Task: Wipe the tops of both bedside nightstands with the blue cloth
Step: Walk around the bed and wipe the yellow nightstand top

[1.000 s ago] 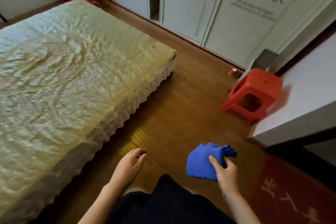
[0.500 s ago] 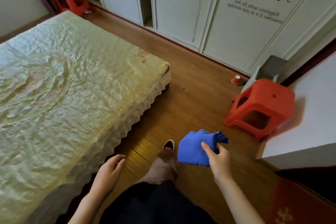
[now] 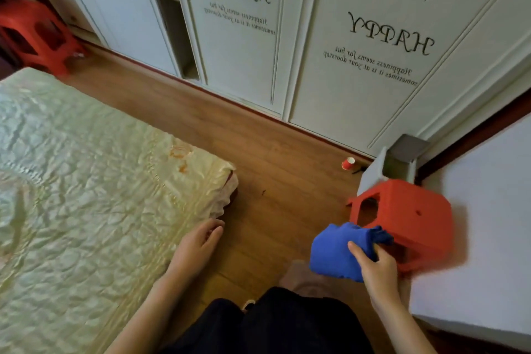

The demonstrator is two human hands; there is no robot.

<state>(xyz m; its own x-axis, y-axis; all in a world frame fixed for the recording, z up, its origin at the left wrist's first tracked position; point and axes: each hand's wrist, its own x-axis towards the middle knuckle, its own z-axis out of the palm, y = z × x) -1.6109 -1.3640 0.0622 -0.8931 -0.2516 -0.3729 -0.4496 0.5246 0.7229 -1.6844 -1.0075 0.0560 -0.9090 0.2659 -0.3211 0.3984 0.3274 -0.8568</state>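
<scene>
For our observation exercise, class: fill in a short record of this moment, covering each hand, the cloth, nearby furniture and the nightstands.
Right hand: grips the bunched blue cloth
Left hand: relaxed, holding nothing, beside the bed
Nearby: red stool behind the cloth; red cup by the wardrobe
Nightstands: none clearly in view

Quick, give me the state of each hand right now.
Left hand: open, fingers loosely curled, holding nothing, beside the bed.
Right hand: closed, gripping the bunched blue cloth.
</scene>
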